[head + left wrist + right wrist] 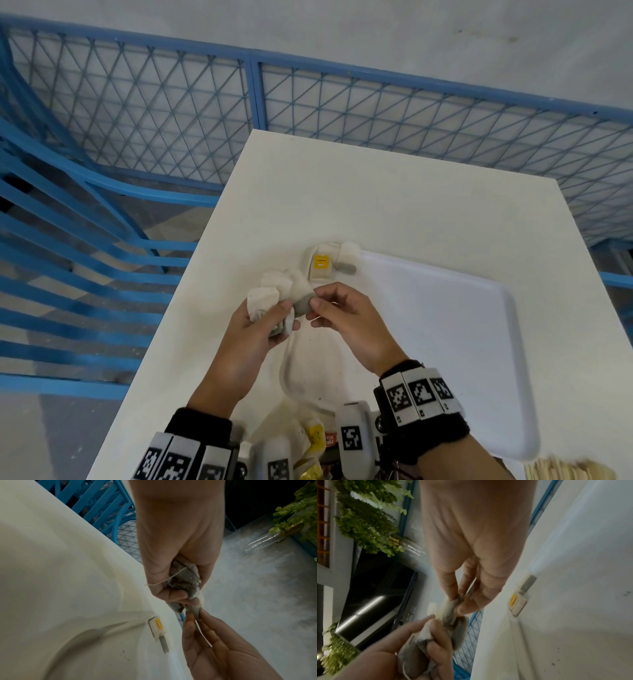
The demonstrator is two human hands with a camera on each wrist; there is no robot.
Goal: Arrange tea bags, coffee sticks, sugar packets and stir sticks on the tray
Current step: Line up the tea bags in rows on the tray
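Note:
My left hand [270,318] grips a bunch of several white tea bags [277,291] above the table, their strings trailing over my palm [171,577]. My right hand [318,305] pinches one grey-filled tea bag [195,612] at the edge of that bunch between thumb and forefinger [465,608]. One tea bag with a yellow tag [322,263] lies flat at the far left corner of the white tray [479,342]; it also shows in the left wrist view [158,627] and the right wrist view [517,603].
The tray lies on a white table [376,192] with a blue mesh fence [171,113] behind it. More yellow-tagged packets [315,442] sit at the near edge between my wrists. Pale wooden stir sticks [565,471] lie at the bottom right.

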